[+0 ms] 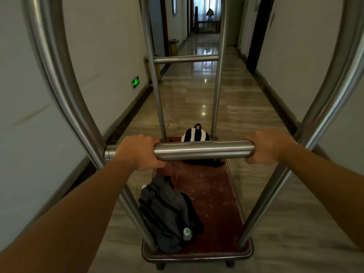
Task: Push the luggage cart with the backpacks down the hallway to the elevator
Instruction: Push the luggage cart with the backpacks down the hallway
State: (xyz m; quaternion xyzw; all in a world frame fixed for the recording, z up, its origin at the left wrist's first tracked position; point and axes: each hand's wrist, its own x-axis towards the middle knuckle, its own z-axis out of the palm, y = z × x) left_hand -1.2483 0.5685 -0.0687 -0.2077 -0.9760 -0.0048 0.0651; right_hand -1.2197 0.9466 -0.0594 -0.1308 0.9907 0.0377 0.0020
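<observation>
A steel luggage cart stands in front of me, its horizontal handle bar [202, 150] at chest height. My left hand [138, 152] grips the bar's left end and my right hand [267, 146] grips its right end. On the red carpeted deck [212, 196] lies a grey backpack [167, 213] near me on the left, a bottle in its side pocket. A black-and-white striped backpack [195, 134] stands at the far end, partly hidden behind the bar.
The hallway's glossy tiled floor [199, 91] runs straight ahead between white walls. A green exit sign [135, 82] is low on the left wall. A gold bin [173, 46] stands at the left side farther on. A dark doorway [258, 34] opens on the right.
</observation>
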